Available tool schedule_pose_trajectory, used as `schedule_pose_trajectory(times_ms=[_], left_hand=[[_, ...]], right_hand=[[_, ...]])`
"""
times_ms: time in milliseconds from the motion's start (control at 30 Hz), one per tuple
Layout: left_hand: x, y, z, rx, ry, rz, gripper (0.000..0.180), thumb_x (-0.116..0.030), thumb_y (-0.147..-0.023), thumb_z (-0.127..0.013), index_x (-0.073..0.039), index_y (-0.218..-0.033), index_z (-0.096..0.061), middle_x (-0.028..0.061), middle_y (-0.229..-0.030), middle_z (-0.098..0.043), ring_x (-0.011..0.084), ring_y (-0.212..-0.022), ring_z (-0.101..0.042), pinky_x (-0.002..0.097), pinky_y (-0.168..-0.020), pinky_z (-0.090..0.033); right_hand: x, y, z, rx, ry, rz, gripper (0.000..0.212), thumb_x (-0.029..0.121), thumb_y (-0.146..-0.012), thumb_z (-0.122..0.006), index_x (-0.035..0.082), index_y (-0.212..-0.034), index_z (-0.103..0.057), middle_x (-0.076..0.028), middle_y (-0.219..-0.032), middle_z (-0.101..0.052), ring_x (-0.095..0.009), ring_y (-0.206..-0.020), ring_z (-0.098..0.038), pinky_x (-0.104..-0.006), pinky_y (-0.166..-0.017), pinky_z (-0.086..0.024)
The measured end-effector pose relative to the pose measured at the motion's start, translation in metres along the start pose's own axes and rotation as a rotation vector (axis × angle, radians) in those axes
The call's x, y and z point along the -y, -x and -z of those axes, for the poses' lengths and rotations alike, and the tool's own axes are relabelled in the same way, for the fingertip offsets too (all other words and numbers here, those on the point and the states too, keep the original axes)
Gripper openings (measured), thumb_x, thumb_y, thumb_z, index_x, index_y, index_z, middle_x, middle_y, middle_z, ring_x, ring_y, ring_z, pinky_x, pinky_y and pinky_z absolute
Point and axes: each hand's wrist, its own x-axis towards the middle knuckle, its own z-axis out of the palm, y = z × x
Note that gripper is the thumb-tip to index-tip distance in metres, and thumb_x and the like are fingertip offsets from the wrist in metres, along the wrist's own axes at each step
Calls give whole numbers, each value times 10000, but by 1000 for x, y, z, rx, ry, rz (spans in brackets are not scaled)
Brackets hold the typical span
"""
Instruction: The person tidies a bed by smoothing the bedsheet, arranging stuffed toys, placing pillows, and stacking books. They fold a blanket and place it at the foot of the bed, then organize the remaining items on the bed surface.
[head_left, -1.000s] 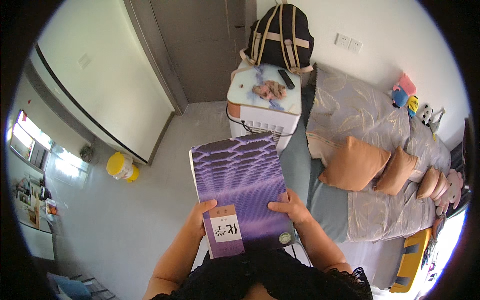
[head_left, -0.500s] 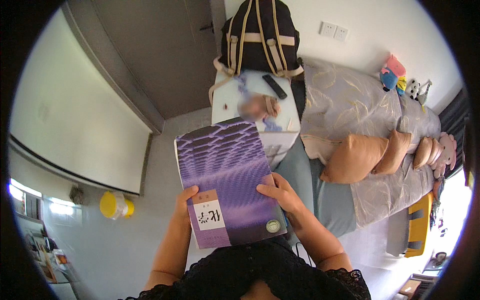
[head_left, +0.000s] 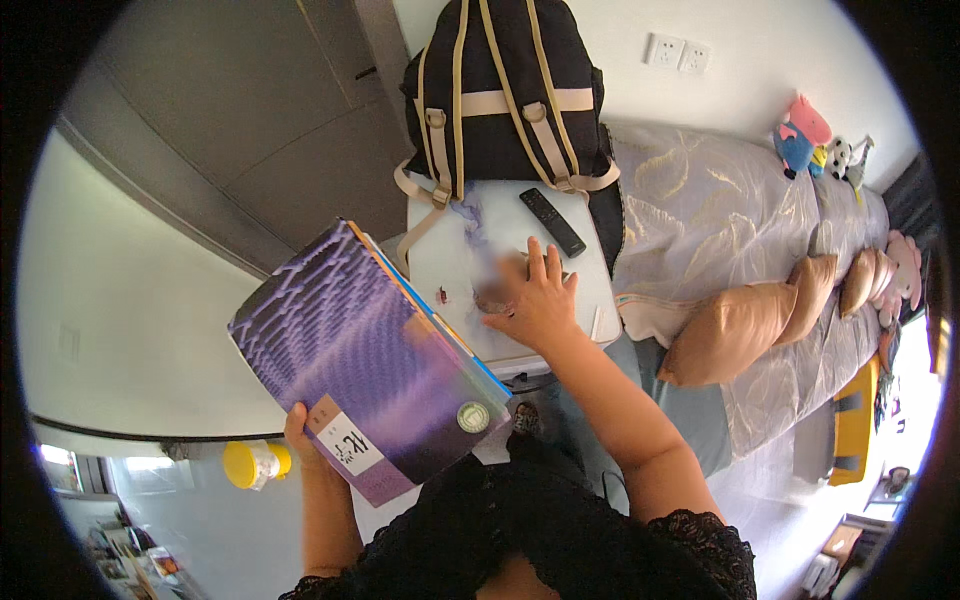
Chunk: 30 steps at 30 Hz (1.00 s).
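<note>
My left hand (head_left: 304,438) is closed on the lower left edge of a stack of textbooks (head_left: 400,340), its thumb on top and its other fingers hidden beneath. The top book has a purple woven-pattern cover with a white label, and blue and orange edges of others show along its right side. The stack is tilted in front of my body. My right hand (head_left: 545,300) is off the books, stretched over a small white table (head_left: 450,260) with its fingers spread. Just under it lies a brownish item, blurred and partly covered; I cannot tell whether my fingers touch it.
A black backpack (head_left: 510,110) with beige straps stands at the table's back, by a black remote control (head_left: 552,222). To the right is a sofa (head_left: 690,190) with brown cushions (head_left: 730,325) and plush toys (head_left: 803,135). A yellow tub (head_left: 250,465) sits at left.
My right hand has let go of the books and reached forward over the table. My left hand has kept hold of the stack, which has swung left and turned, showing its right edge.
</note>
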Motion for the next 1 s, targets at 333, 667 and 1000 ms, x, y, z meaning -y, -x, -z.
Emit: schedule_pose_trajectory(times_ms=[333, 667, 1000], left_hand=[[-26, -96, 8, 113, 26, 122, 652, -339, -727, -631, 16, -1244, -453, 194, -1146, -572, 333, -994, -591, 430, -869, -482], [22, -133, 3, 238, 15, 320, 592, -263, -726, -652, 16, -1215, -472, 184, -1072, -604, 318, -883, -642, 411, -757, -544], [32, -149, -26, 298, 58, 518, 588, -213, -709, -665, 32, -1206, -469, 182, -1047, -613, 320, -891, -641, 425, -786, -533]], right_hand=[[-51, 49, 62, -93, -1690, -446, 387, -15, -651, -613, 5, -1034, -559, -165, -966, -607, -208, -773, -612, -304, -652, -501], [-27, -19, -43, -95, -2426, -812, 351, 227, -769, -558, 42, -1066, -539, -115, -942, -615, -242, -779, -605, -352, -679, -511], [-48, 91, 19, -301, -2563, -592, 581, 293, -747, -541, -22, -1225, -441, -252, -1235, -490, -289, -1042, -564, -360, -729, -508]])
